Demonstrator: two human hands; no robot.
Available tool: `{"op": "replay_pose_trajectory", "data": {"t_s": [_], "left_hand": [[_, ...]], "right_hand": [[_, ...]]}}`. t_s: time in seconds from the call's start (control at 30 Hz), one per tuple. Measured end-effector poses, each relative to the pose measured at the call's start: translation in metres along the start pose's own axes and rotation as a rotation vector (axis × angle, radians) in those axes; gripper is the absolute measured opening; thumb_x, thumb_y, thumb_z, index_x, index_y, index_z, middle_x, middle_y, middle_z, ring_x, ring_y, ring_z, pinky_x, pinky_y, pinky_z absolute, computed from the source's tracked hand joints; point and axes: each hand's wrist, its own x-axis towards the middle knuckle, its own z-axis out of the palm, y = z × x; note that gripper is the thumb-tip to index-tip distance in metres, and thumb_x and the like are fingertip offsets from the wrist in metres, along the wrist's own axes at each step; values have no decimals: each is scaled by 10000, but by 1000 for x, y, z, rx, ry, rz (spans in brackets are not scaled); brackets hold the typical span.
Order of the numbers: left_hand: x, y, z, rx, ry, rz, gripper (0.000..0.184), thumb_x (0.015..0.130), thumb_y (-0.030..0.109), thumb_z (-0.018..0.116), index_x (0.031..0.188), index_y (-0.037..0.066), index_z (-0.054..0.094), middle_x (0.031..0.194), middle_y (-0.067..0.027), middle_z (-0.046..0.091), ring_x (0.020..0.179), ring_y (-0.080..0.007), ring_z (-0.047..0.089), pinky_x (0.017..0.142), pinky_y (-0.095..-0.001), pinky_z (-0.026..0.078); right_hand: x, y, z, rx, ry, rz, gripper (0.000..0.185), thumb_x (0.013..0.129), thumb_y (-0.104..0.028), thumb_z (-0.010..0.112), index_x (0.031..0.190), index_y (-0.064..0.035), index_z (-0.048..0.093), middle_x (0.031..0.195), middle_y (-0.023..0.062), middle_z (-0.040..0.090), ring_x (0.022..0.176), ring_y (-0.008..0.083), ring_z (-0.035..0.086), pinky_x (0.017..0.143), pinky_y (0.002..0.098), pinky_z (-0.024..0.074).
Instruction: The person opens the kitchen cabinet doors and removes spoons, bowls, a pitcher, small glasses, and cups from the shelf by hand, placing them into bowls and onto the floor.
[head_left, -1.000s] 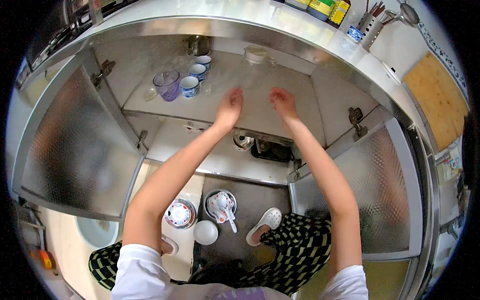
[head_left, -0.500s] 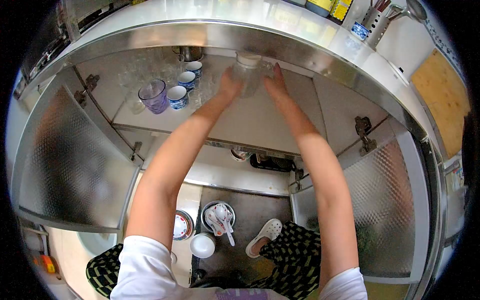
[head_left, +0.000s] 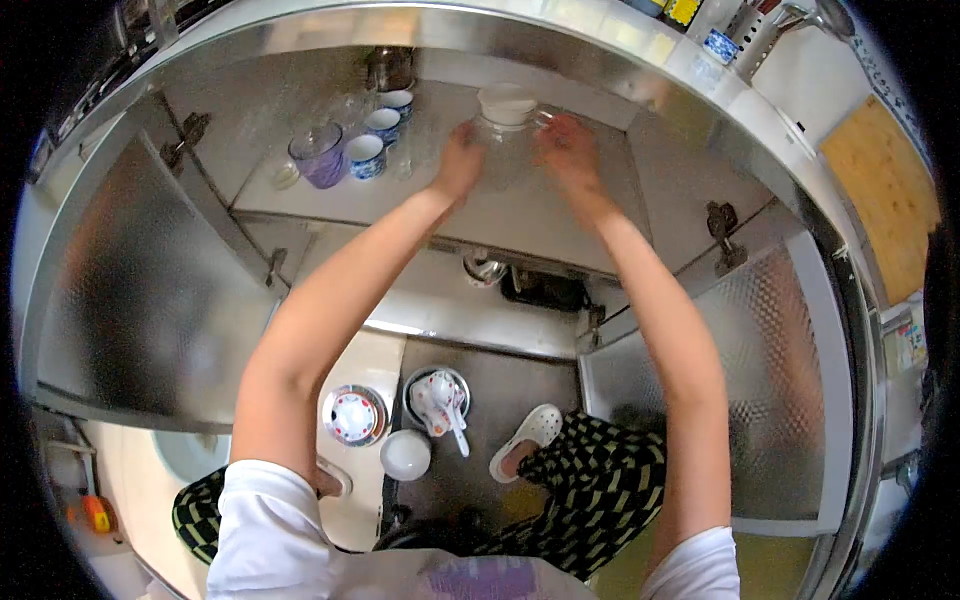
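Note:
On the upper cabinet shelf stands a clear pitcher with a white lid [head_left: 506,104], its see-through body hard to make out. My left hand [head_left: 462,162] presses against the pitcher's left side. At the other side my right hand [head_left: 570,155] has its fingers curled at the pitcher's handle. Left of my left hand are several blue-and-white cups [head_left: 366,157] and a purple glass tumbler [head_left: 318,158], with blurred clear glasses among them.
Frosted cabinet doors hang open on the left [head_left: 150,290] and right [head_left: 715,390]. Below, a white bowl [head_left: 406,455], stacked plates [head_left: 355,415] and a metal basin with spoons [head_left: 437,398] sit on the floor near my feet. The metal counter edge [head_left: 420,28] arches above the shelf.
My right hand's fingers, stretched out before, are now curled at the pitcher's handle. The camera view has shifted, so the counter edge sits higher in view.

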Motion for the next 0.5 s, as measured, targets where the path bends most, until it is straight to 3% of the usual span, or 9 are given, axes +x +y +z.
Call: {"op": "replay_pose_trajectory", "data": {"t_s": [0.07,0.1,0.17,0.23,0.3,0.5], "left_hand": [[-45,24,-14,-90,-6,-36,503,765,53,435,1249,-15,315,1272,-144,366,1173,-243,335,963,-306,252],[-61,30,-21,-99,-14,-58,508,767,66,444,1251,-14,313,1271,-142,366,1178,-239,329,966,-302,245],[-99,66,-39,-40,-16,-63,495,787,97,446,1250,-17,311,1260,-139,375,1161,-220,346,964,-297,244],[-139,78,-59,-61,-10,-65,484,794,108,443,1243,-22,318,1246,-141,385,1146,-216,358,960,-295,249],[-174,77,-80,-78,-1,-73,474,801,119,441,1237,-27,325,1233,-144,395,1130,-212,371,957,-293,253],[-251,46,-145,-44,24,-287,419,827,173,420,1192,-26,373,1188,-125,424,1082,-198,412,922,-302,314]], "right_hand": [[-20,-1,-6,-61,-66,-166,256,759,-162,605,969,-26,550,810,30,550,732,118,560,559,248,468],[-38,-15,-7,-52,-69,-152,256,759,-162,605,969,-26,550,810,30,550,732,118,560,559,248,468],[-78,-52,-9,5,-14,-121,197,723,-191,599,814,-17,578,696,57,574,607,136,542,559,294,428],[-106,-65,-6,1,-45,-120,215,723,-190,604,853,-20,584,717,59,582,607,136,545,564,283,430],[-133,-70,0,9,-129,-136,284,719,-180,621,953,-23,586,781,69,606,627,118,553,592,248,439],[-215,-70,47,149,-360,39,279,707,-166,636,935,-14,582,764,55,606,636,95,544,572,245,447]]}}
